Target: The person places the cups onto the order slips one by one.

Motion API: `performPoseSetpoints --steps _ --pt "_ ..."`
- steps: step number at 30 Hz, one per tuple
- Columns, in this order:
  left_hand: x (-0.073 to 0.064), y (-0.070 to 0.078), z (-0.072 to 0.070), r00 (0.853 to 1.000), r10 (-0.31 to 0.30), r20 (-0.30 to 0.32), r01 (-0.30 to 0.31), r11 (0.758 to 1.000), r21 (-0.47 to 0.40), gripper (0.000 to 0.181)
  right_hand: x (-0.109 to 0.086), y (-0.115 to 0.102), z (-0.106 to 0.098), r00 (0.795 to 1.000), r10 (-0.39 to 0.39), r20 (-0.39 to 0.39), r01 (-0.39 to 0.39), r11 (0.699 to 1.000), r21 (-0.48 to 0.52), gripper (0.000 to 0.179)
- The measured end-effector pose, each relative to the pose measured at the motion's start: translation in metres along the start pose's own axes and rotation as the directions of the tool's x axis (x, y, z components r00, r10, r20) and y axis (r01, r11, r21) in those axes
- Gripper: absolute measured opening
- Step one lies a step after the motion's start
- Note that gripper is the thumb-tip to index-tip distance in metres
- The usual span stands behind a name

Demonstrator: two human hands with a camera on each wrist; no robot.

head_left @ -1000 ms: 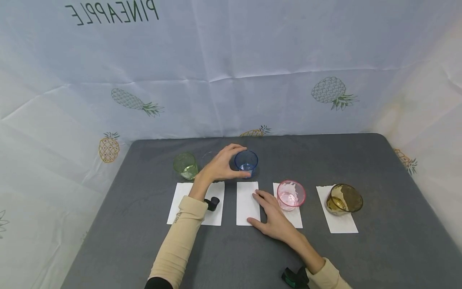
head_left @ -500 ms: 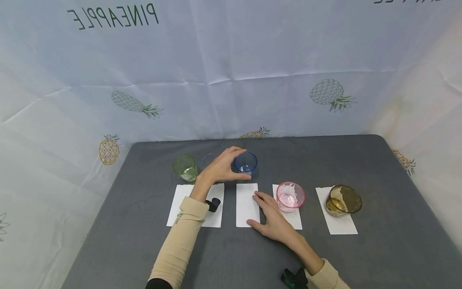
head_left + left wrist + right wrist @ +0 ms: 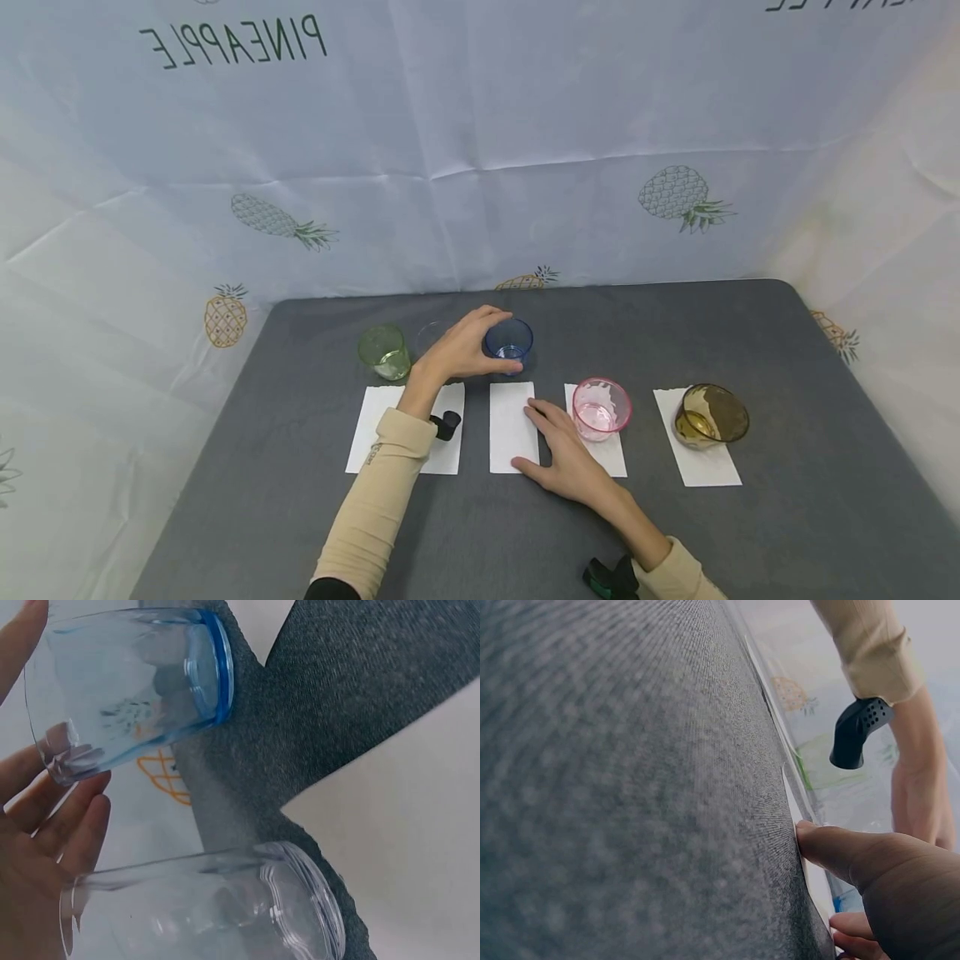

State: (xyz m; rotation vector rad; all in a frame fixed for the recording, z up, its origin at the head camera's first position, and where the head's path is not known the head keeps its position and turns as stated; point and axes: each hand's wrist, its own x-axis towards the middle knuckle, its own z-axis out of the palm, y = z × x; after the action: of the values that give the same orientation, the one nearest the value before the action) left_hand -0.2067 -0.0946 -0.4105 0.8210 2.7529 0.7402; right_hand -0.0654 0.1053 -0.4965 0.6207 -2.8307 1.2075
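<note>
My left hand (image 3: 467,346) reaches to the back of the table, its thumb and fingers curved around the rim end of a blue-tinted drinking glass (image 3: 512,340). In the left wrist view the blue glass (image 3: 135,690) sits between thumb and fingers, with a clear glass (image 3: 202,911) beside the hand. My right hand (image 3: 566,458) has its fingers extended, with fingertips and thumb at the right and near edges of a white paper sheet (image 3: 510,429). The right wrist view shows the thumb (image 3: 829,844) at the paper's edge.
A green glass (image 3: 384,353) stands left of my left wrist. Right of my right hand, a pink glass (image 3: 600,408) and an amber glass (image 3: 708,417) stand on white paper. Under my left forearm lies more white paper (image 3: 375,417) on the grey table (image 3: 262,483).
The head view has tilted up slightly, so the scene sits a little lower. Both hands and the glasses have hardly moved.
</note>
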Motion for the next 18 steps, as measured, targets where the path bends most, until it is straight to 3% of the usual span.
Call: performPoseSetpoints --steps 18 --pt "-0.0015 0.0022 0.0037 0.996 0.049 -0.075 -0.049 0.999 -0.005 0.084 0.002 -0.0022 -0.0019 0.999 0.029 0.025 -0.029 0.999 0.015 0.074"
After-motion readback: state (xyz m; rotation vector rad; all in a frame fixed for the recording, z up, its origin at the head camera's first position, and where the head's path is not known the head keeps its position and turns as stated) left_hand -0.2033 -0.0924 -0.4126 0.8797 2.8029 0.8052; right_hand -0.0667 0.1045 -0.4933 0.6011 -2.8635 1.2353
